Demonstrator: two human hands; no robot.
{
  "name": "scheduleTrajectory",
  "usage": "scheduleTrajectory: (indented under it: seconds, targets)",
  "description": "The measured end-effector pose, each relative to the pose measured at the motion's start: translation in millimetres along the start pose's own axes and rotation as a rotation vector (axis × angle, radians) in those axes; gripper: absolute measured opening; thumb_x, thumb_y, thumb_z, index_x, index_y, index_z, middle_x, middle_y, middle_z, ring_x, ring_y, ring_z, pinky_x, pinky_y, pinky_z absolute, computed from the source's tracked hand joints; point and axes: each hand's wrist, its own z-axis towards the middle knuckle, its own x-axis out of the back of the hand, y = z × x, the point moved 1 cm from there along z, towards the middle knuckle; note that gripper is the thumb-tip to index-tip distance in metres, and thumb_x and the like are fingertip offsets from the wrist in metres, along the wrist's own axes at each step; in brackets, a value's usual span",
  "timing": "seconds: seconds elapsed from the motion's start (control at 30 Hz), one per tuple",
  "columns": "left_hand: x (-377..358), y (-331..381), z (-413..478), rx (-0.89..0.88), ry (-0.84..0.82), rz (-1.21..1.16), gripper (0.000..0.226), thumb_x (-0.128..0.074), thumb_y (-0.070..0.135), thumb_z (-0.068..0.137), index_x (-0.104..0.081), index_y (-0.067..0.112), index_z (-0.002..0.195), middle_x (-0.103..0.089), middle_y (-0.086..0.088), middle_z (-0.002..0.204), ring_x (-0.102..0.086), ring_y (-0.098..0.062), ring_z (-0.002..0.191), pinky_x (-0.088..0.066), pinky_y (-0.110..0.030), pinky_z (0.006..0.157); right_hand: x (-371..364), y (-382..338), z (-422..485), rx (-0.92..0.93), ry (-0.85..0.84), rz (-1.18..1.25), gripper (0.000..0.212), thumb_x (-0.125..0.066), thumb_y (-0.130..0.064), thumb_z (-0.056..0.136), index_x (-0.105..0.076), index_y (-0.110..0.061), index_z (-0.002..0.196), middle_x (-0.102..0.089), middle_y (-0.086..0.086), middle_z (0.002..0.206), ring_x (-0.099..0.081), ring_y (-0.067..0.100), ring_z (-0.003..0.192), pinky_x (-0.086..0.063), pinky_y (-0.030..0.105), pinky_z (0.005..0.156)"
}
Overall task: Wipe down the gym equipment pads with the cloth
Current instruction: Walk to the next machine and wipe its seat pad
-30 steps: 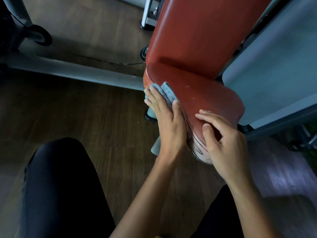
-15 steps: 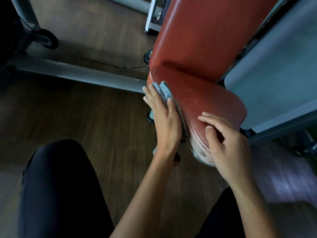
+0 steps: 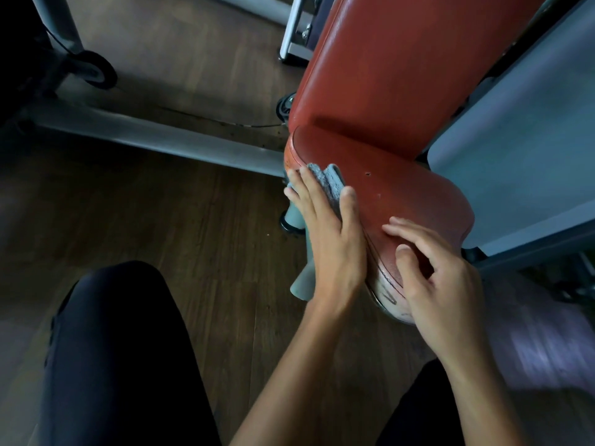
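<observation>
A red seat pad [image 3: 402, 194] sits below a tilted red back pad [image 3: 402, 66], both right of centre. A grey-blue cloth [image 3: 325, 180] lies folded over the seat pad's left edge. My left hand [image 3: 331, 243] presses it there with straight fingers, thumb on top of the pad. Most of the cloth is hidden under that hand, and a tail hangs below it. My right hand [image 3: 441, 278] rests its loosely bent fingertips on the worn near end of the seat pad and holds nothing.
A grey frame beam [image 3: 161, 136] crosses the wooden floor at left, with a small wheel [image 3: 93, 70] behind it. A pale grey panel [image 3: 515, 156] stands right of the pads. My knee in dark trousers [image 3: 112, 349] is at lower left.
My left hand and the cloth have shifted only slightly along the seat pad's left edge. My right hand stays at the near end, fingers a little more spread.
</observation>
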Motion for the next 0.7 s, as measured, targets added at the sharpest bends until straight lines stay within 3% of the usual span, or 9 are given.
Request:
scheduleTrajectory:
  seconds: [0.07,0.23,0.37,0.43,0.53,0.7]
  targets:
    - [1.4,2.6,6.9,0.009,0.015,-0.003,0.065,-0.032,0.04,0.106,0.008,0.029,0.157,0.021,0.018,0.161,0.026,0.005,0.142,0.005,-0.025,0.119,0.6,-0.1,-0.4,0.005,-0.002,0.001,0.035,-0.047,-0.017,0.094,-0.072,-0.021,0.117,-0.065,-0.012,0.129,-0.054,-0.001,0.126,-0.037,0.01,0.105]
    - [-1.9,0.6,-15.4,-0.004,-0.047,-0.037,0.068,-0.033,0.041,0.106,0.012,0.031,0.156,0.023,0.02,0.16,0.026,0.008,0.141,0.01,-0.01,0.111,2.2,1.5,-2.7,0.014,-0.005,-0.012,0.034,-0.046,-0.019,0.095,-0.071,-0.022,0.119,-0.065,-0.013,0.13,-0.054,-0.001,0.127,-0.04,0.015,0.106]
    - [3.7,1.4,9.6,0.021,-0.018,-0.003,0.069,-0.032,0.046,0.105,0.011,0.03,0.156,0.025,0.019,0.16,0.028,0.005,0.142,0.009,-0.022,0.117,1.4,-0.8,-1.0,-0.004,-0.003,-0.004,0.034,-0.047,-0.019,0.094,-0.072,-0.022,0.117,-0.066,-0.012,0.128,-0.054,-0.001,0.126,-0.037,0.009,0.104]
    - [5.0,0.8,14.0,0.024,0.003,0.013,0.07,-0.031,0.049,0.104,0.011,0.03,0.156,0.024,0.019,0.16,0.028,0.006,0.141,0.009,-0.019,0.115,0.7,-1.2,-0.2,-0.009,0.0,-0.003,0.034,-0.047,-0.018,0.094,-0.072,-0.021,0.117,-0.066,-0.012,0.128,-0.054,-0.001,0.126,-0.036,0.007,0.103]
    - [0.7,-1.8,-15.1,0.006,-0.068,-0.008,0.072,-0.032,0.049,0.103,0.015,0.034,0.154,0.026,0.022,0.158,0.029,0.013,0.138,0.01,-0.013,0.111,-0.6,-0.7,-0.8,0.001,0.01,-0.026,0.034,-0.046,-0.019,0.094,-0.072,-0.021,0.117,-0.066,-0.011,0.128,-0.055,0.001,0.125,-0.037,0.009,0.103]
    - [0.4,-1.1,3.2,0.036,-0.034,-0.018,0.071,-0.031,0.047,0.104,0.015,0.03,0.155,0.028,0.019,0.159,0.031,0.006,0.14,0.011,-0.024,0.118,-2.8,-2.1,-0.9,0.028,0.009,-0.076,0.031,-0.049,-0.024,0.097,-0.069,-0.022,0.12,-0.065,-0.011,0.13,-0.056,0.004,0.125,-0.04,0.016,0.101]
